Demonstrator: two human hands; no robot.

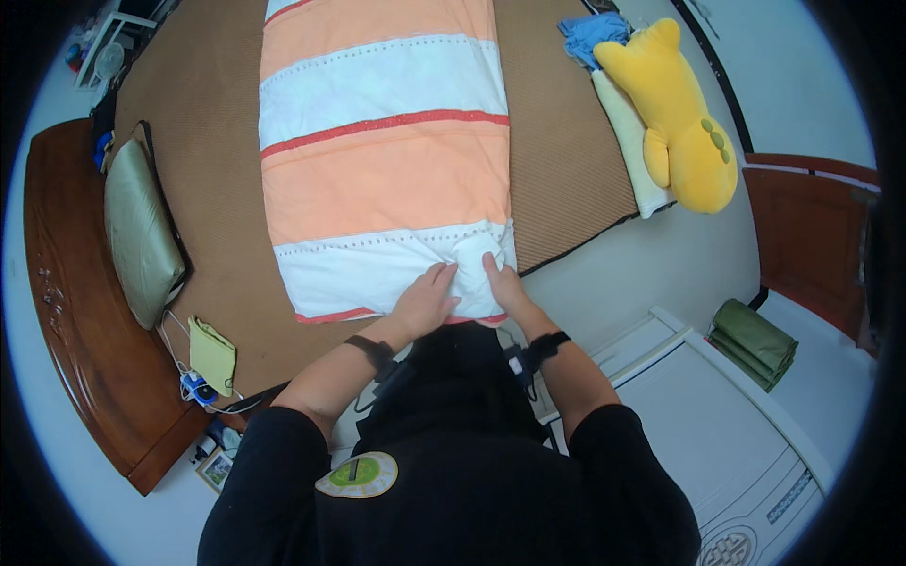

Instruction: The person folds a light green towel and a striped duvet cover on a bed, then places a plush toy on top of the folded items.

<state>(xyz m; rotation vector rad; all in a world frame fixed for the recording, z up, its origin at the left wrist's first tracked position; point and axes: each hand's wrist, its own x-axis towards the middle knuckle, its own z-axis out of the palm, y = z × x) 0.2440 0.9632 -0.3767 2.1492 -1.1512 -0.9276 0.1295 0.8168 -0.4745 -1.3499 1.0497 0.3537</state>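
Note:
A folded quilt [386, 180] with orange and white bands and thin red stripes lies lengthwise on the bed, its near end close to my body. My left hand [428, 301] is at the near right corner, fingers and thumb pressed around the bunched white cloth, with creases running out from the fingertips. At the right edge of that corner, my right hand [506, 283] grips the fabric, thumb on top and other fingers hidden. Between both hands the white cloth bulges up in a puffy lump. Each wrist wears a black strap with a small device.
A brown woven mat [566, 156] covers the bed. Left are a green cushion [141, 230], yellow-green cloth [211, 354], cables and the wooden headboard [71, 255]. Right are a yellow plush toy [669, 113], blue cloth [594, 35], white furniture [708, 410] and folded green fabric [754, 343].

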